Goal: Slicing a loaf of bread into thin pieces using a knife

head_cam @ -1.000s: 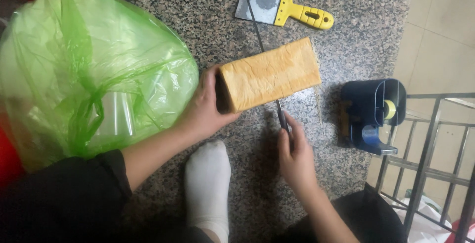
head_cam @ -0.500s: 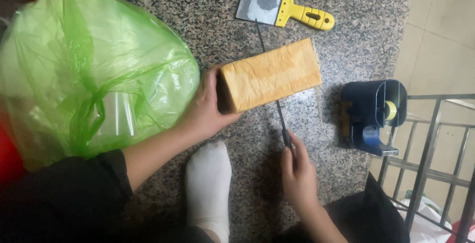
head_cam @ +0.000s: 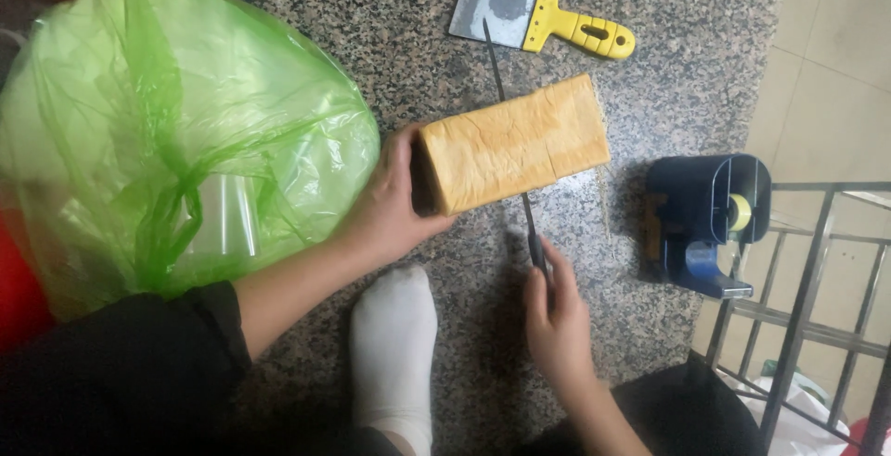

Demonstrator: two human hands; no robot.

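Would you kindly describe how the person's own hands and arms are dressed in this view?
Both hands, left hand and right hand, are bare: no gloves, rings or watch visible. The left arm wears a black sleeve pushed up above the forearm; the right forearm shows no sleeve.

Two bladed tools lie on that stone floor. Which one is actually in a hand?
The long thin knife, its handle gripped by the right hand, blade passing under the tan block. The yellow-handled scraper lies untouched beyond.
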